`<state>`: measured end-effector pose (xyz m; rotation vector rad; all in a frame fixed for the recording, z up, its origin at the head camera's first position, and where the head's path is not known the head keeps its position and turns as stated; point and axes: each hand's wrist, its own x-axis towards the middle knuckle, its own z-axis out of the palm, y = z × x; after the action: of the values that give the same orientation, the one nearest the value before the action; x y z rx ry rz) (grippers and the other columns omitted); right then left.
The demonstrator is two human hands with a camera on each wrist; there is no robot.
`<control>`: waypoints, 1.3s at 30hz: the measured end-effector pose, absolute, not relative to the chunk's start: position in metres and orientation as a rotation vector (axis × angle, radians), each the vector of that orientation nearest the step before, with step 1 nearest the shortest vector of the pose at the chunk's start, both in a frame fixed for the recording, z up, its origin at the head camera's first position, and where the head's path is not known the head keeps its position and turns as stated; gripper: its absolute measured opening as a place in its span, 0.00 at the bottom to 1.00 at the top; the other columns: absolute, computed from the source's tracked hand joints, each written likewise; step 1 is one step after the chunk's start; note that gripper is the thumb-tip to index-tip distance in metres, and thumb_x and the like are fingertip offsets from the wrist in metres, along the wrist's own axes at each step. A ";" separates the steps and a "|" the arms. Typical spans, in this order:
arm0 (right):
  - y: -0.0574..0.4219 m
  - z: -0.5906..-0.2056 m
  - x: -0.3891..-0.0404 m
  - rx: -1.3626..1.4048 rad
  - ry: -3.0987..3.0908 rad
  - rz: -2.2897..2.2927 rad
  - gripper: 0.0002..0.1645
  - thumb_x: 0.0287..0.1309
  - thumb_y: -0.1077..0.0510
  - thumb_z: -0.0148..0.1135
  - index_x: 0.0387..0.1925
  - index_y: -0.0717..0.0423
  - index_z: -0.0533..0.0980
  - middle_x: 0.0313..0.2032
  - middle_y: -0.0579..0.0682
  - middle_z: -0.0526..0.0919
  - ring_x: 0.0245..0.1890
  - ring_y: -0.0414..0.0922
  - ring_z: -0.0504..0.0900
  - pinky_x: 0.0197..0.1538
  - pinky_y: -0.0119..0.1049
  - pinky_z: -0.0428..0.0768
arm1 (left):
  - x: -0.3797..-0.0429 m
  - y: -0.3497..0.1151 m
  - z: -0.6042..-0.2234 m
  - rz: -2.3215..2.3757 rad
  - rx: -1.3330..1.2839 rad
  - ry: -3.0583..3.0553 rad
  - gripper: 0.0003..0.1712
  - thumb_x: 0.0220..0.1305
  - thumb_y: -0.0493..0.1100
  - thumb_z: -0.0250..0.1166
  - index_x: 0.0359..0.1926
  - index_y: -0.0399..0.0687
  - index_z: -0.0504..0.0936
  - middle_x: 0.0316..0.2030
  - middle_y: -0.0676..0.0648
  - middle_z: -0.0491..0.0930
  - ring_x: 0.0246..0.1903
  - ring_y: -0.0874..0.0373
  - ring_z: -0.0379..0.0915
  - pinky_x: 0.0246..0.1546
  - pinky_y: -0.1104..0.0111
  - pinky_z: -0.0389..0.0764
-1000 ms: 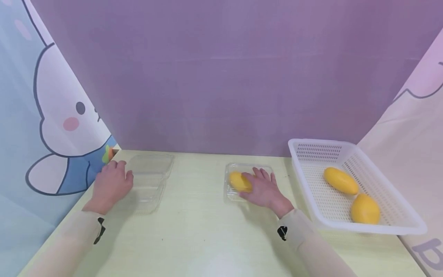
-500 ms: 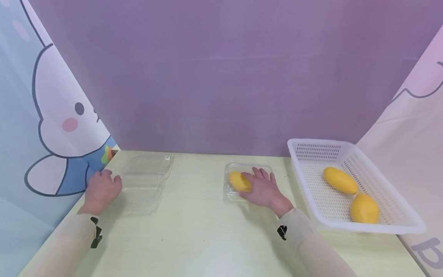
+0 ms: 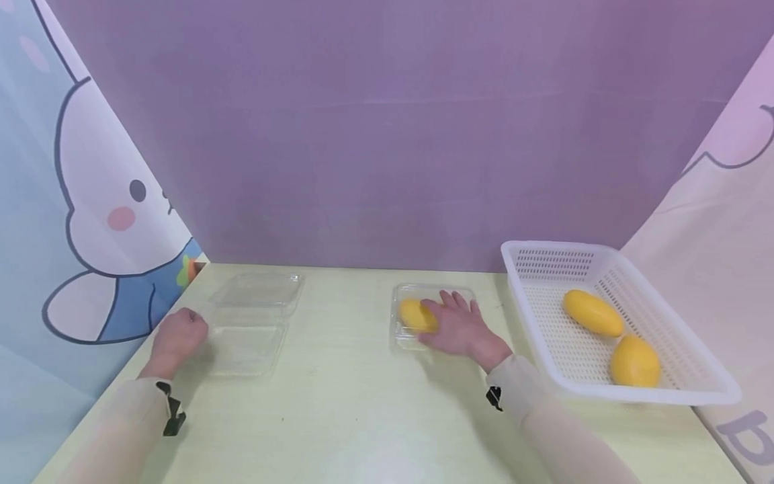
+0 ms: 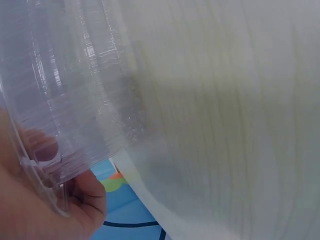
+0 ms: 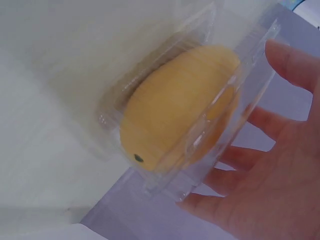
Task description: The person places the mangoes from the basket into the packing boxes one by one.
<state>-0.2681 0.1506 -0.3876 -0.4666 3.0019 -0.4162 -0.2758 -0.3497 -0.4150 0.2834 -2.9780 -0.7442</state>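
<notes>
At the table's left side, my left hand (image 3: 177,339) pinches the left edge of a clear plastic clamshell box (image 3: 250,346), which lies with its lid folded back. In the left wrist view the thumb and curled fingers grip the edge of the clear plastic (image 4: 75,100). Near the table's middle, a yellow mango (image 3: 414,314) sits inside another clear clamshell box (image 3: 399,343). On that box my right hand (image 3: 462,329) rests with its fingers spread. The right wrist view shows the mango (image 5: 175,105) under clear plastic, with the fingertips touching the box's side.
A white perforated basket (image 3: 538,349) stands at the right, holding an oblong yellow mango (image 3: 592,312) and a rounder yellow fruit (image 3: 635,361). Behind the pale wooden table (image 3: 338,403) rises a purple backdrop (image 3: 375,134). Cartoon-printed cloth (image 3: 97,302) hangs at the left.
My left hand has moved left and slightly down to the open box's left edge, and its fingers have curled in. The right hand has stayed on the box with the mango.
</notes>
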 end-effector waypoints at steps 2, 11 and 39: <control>0.151 -0.385 -0.269 -0.476 3.004 -0.391 0.41 0.56 0.37 0.59 0.68 0.46 0.63 0.69 0.63 0.56 0.69 0.64 0.49 0.66 0.66 0.45 | -0.277 -0.350 -0.415 -0.766 0.286 -2.980 0.25 0.65 0.41 0.38 0.46 0.19 0.68 0.37 0.28 0.72 0.32 0.41 0.68 0.31 0.55 0.70; 0.153 -0.380 -0.269 -0.492 2.982 -0.355 0.41 0.56 0.38 0.59 0.69 0.47 0.62 0.69 0.64 0.55 0.69 0.66 0.50 0.66 0.64 0.48 | -0.281 -0.356 -0.417 -0.943 0.299 -2.969 0.29 0.67 0.45 0.40 0.53 0.19 0.65 0.46 0.24 0.70 0.41 0.37 0.68 0.39 0.50 0.72; 0.166 -0.347 -0.263 -0.586 2.924 -0.207 0.40 0.60 0.44 0.58 0.69 0.55 0.60 0.66 0.65 0.61 0.67 0.62 0.57 0.66 0.57 0.57 | -0.281 -0.333 -0.415 -1.665 0.143 -2.925 0.12 0.69 0.40 0.46 0.39 0.31 0.67 0.17 0.52 0.60 0.17 0.59 0.59 0.22 0.66 0.66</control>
<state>-0.2630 0.1656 -0.3474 -0.5859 2.9240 -0.2074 -0.2811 -0.3333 -0.4146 0.1429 -2.9254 -1.6650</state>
